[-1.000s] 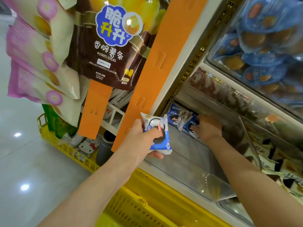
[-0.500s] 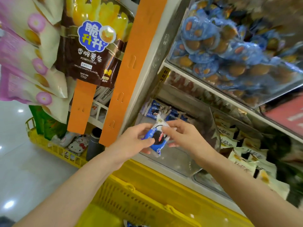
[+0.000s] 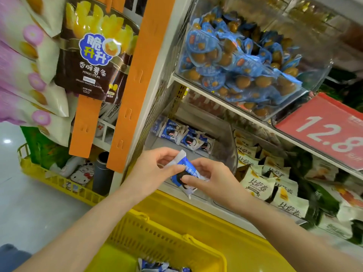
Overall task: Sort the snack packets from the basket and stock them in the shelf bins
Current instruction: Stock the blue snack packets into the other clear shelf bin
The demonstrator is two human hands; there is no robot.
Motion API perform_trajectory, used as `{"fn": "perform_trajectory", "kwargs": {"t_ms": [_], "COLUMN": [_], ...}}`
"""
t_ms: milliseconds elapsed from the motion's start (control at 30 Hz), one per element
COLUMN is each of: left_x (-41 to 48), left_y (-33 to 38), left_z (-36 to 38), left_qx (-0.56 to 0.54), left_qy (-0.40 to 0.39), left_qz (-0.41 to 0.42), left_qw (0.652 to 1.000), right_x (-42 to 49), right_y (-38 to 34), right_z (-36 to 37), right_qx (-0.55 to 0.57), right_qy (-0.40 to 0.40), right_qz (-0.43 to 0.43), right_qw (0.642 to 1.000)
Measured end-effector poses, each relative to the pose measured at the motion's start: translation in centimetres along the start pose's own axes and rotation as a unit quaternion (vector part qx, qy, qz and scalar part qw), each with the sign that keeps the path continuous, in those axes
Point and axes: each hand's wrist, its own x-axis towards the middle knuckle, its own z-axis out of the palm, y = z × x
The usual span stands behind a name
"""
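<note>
Head view. The right hand [image 3: 213, 178] has left the clear plastic shelf bin [image 3: 225, 148] and joined the left hand [image 3: 154, 169] on one snack packet [image 3: 184, 170], held before the bin's front edge, above the yellow lattice basket [image 3: 169, 240]. Left thumb and fingers pinch the crimped white end; right fingers curl round the glossy blue film body. Similar packets [image 3: 182, 135] lie along the bin's back wall.

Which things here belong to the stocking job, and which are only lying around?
Job: held packet, left hand, right hand, shelved packets, clear bin, yellow basket.
Not the job: potato sticks bag, red price sign, Hello Kitty item, orange strip.
</note>
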Motion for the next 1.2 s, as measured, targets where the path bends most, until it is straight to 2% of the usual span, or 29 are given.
{"fn": "perform_trajectory", "kwargs": {"t_ms": [133, 200, 267, 367, 467, 567, 667, 900, 1067, 1200], "left_x": [0.1, 0.4, 0.9, 1.7, 2.8, 4.4, 5.3, 5.3, 5.6, 5.8], "left_y": [0.2, 0.0, -0.7, -2.4, -3.8, -4.6, -5.4, -6.7, -7.4, -7.7], "left_z": [-0.1, -0.1, -0.2, -0.5, -0.8, -1.4, -1.8, -1.9, -1.9, -2.1], "left_qx": [-0.022, 0.002, 0.119, 0.326, 0.400, 0.417, 0.422, 0.405, 0.382, 0.371], "left_qy": [0.003, 0.012, 0.014, -0.020, -0.043, -0.035, -0.070, -0.062, -0.036, -0.037], "left_qz": [0.028, 0.032, 0.050, 0.109, 0.139, 0.156, 0.178, 0.239, 0.271, 0.295], "left_qw": [0.999, 0.999, 0.992, 0.939, 0.905, 0.895, 0.886, 0.880, 0.883, 0.880], "right_x": [0.1, 0.6, 1.8, 5.0, 8.7, 11.9, 14.5, 18.4, 20.2, 20.6], "right_y": [-0.2, 0.0, 0.6, 2.0, 3.9, 6.1, 8.1, 12.3, 13.9, 14.7], "right_z": [-0.5, -1.1, -2.3, -4.2, -4.9, -4.6, -3.9, -1.6, -1.3, -1.5], "right_qx": [0.047, 0.060, 0.047, -0.037, -0.128, -0.226, -0.308, -0.401, -0.307, -0.270], "right_qy": [-0.007, 0.017, 0.075, 0.160, 0.164, 0.118, 0.076, -0.009, 0.041, 0.052], "right_qz": [0.011, 0.026, 0.047, 0.072, 0.107, 0.113, 0.130, 0.215, 0.212, 0.207], "right_qw": [0.999, 0.998, 0.995, 0.984, 0.972, 0.960, 0.939, 0.891, 0.927, 0.939]}}
